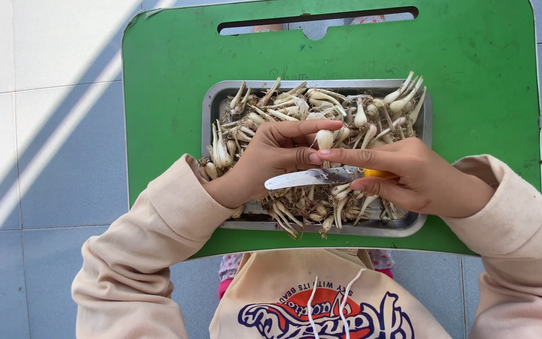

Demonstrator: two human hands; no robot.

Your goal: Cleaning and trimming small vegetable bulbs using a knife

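A metal tray (pixel 211 103) sits on a green plastic table (pixel 170 75) and is heaped with several small white bulbs (pixel 283 103) with roots and stalks. My left hand (pixel 265 160) pinches one small white bulb (pixel 324 138) above the tray. My right hand (pixel 409 176) grips a small knife with a yellow handle (pixel 379 173). Its metal blade (pixel 302 178) points left, just under the held bulb and across my left palm. Both hands hover over the middle of the tray.
The table has a slot handle (pixel 318 20) along its far edge. Pale tiled floor (pixel 45 157) surrounds the table, with a band of sunlight at the left. My cream sleeves and sweatshirt (pixel 321 301) fill the near edge.
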